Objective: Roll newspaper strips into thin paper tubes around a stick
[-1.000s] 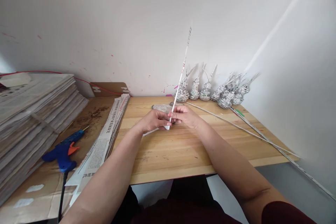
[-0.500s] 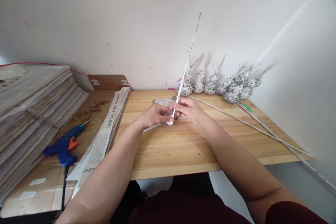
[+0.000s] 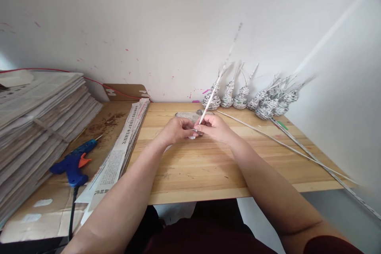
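Both my hands meet over the middle of the wooden table. My right hand pinches the lower end of a long thin rolled newspaper tube, which slants up and to the right. My left hand is closed on the same lower end, where a white paper strip shows between the fingers. A flat grey woven piece lies just behind the hands.
Several small woven newspaper gourd shapes stand along the wall. Long paper tubes lie across the table's right side. A folded newspaper pile, a blue glue gun on cardboard and a tall paper stack are on the left.
The tube has tilted further to the right and its tip sits lower. Both hands have closed in tighter on its lower end.
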A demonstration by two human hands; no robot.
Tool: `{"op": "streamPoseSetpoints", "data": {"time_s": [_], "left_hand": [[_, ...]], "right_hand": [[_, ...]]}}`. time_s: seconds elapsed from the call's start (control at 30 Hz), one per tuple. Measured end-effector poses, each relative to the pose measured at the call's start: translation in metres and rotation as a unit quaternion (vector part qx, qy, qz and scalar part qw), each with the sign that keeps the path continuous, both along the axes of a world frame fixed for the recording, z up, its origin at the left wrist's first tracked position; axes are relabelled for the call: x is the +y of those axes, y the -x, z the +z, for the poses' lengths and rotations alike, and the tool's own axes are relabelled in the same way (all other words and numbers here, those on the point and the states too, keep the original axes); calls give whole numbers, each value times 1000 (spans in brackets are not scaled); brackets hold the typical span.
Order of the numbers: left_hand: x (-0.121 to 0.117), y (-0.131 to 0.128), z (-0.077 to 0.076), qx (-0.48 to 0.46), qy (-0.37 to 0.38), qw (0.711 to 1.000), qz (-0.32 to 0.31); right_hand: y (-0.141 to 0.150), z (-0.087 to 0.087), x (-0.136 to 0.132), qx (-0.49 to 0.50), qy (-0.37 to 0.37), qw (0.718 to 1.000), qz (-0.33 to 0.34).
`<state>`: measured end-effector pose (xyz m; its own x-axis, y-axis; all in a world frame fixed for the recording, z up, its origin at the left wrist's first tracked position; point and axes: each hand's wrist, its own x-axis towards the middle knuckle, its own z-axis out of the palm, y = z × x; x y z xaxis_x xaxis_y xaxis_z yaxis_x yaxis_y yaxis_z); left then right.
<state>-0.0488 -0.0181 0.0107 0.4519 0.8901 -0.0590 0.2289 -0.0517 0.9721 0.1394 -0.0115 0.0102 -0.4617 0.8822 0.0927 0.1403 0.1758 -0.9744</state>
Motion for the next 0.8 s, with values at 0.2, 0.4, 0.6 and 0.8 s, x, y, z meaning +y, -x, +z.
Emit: {"op": "streamPoseSetpoints", "data": {"time_s": [0.2, 0.4, 0.6, 0.8], "left_hand": [[3, -4, -5, 18, -95, 994, 59], [-8, -4, 9, -11, -284, 909, 305], [-24, -9, 17, 41, -369, 891, 260], [-10, -17, 3, 10, -115, 979, 170]], "right_hand": [[4, 0, -3, 9, 5, 1000, -26], [4, 8, -1, 70, -36, 980, -183], [6, 15, -3, 134, -76, 954, -255], [9, 13, -3, 229, -61, 938, -253]]}}
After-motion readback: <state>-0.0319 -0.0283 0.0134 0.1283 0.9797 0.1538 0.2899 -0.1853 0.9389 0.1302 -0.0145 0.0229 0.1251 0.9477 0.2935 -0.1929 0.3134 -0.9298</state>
